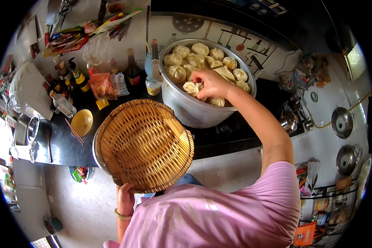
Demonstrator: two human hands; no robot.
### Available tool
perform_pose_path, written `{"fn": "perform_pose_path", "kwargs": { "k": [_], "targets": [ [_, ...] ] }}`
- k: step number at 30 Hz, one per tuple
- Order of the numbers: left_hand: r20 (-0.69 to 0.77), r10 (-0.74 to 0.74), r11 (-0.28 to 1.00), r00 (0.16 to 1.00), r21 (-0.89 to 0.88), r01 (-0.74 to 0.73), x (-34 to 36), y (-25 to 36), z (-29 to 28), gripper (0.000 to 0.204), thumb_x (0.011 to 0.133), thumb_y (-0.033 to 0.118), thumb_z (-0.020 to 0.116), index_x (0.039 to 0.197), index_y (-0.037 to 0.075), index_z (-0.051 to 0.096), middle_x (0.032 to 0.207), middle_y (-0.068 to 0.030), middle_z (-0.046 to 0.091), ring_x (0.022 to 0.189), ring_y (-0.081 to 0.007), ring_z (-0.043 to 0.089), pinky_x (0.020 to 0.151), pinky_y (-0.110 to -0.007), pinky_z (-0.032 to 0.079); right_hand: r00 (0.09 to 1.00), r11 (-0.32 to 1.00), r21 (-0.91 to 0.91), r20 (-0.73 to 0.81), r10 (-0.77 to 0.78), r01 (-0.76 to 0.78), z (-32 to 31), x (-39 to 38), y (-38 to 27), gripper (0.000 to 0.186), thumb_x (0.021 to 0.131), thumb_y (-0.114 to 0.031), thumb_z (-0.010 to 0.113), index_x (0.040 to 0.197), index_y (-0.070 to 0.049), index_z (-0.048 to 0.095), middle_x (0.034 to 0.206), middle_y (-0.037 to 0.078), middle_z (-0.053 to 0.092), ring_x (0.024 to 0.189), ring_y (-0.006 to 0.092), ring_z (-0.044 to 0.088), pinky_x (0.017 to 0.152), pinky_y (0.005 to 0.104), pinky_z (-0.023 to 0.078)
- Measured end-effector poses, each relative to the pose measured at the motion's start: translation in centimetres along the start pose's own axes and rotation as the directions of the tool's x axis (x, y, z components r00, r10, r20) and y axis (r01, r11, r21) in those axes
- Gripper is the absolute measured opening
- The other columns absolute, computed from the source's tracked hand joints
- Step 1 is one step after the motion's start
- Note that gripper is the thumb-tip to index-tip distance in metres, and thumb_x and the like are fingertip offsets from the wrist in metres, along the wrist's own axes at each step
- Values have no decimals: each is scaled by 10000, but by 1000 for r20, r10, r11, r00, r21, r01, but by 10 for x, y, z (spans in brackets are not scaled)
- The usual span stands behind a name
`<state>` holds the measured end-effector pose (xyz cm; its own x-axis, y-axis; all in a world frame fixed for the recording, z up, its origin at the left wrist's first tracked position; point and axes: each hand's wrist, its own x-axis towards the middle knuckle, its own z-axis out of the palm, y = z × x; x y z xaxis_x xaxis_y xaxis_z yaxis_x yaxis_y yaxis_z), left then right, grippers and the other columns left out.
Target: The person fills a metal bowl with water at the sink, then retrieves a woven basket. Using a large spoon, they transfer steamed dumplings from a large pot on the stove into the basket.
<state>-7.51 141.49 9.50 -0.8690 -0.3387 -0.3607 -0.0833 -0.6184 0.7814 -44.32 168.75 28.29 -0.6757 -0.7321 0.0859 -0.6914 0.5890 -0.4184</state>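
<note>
Head view: right hand (211,82) pinches a soft bun (191,87) in the pot (194,111); left hand (125,198) grips the basket (144,144) rim. Buns look tender; lift from below.

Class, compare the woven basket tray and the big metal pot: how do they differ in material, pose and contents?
The woven basket tray is tan wicker, shallow and flat; the metal pot is grey metal and deep. The tray is tilted, gripped at its lower rim by the left hand; the pot stands upright on the dark counter. The tray shows nothing on it; the pot holds steamed buns. Both are round.
</note>
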Motion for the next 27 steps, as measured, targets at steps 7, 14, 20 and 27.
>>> {"fn": "perform_pose_path", "kwargs": {
  "k": [7, 14, 20, 27],
  "targets": [
    [113, 224, 902, 968, 353, -250, -2, -2, -1, 503, 688, -77, 469, 1190, -33, 464, 1143, -111, 554, 1045, -240, 533, 913, -335, 423, 976, 977, 171, -151, 155, -129, 2, -36, 6, 390, 570, -170, 736, 867, -16, 534, 820, 130, 592, 745, 270, 565, 670, 351, 451],
    [67, 165, 969, 984, 175, -174, 6, -6, -8, 392, 681, -117, 490, 1061, -26, 510, 1052, -114, 564, 970, -235, 550, 832, -326, 449, 965, 908, 371, -91, 245, -196, -1, -29, 40, 348, 648, -178, 737, 909, -15, 575, 818, 71, 592, 763, 163, 564, 687, 291, 459],
    [107, 103, 968, 989, 220, -125, 10, -7, -14, 493, 688, -83, 478, 1178, -31, 481, 1133, -109, 563, 1042, -240, 541, 897, -334, 437, 974, 955, 238, -97, 206, -178, -4, -12, 25, 357, 666, -180, 729, 938, 10, 599, 799, 84, 603, 770, 167, 584, 680, 292, 466],
    [18, -36, 999, 999, -28, 37, 7, 10, 10, 481, 688, -76, 476, 1167, -32, 489, 1132, -109, 564, 1039, -243, 541, 895, -329, 436, 953, 972, 141, -212, 215, -187, -27, -26, -1, 330, 692, -180, 737, 956, -12, 629, 825, 84, 628, 769, 159, 593, 700, 290, 475]
  ]
}}
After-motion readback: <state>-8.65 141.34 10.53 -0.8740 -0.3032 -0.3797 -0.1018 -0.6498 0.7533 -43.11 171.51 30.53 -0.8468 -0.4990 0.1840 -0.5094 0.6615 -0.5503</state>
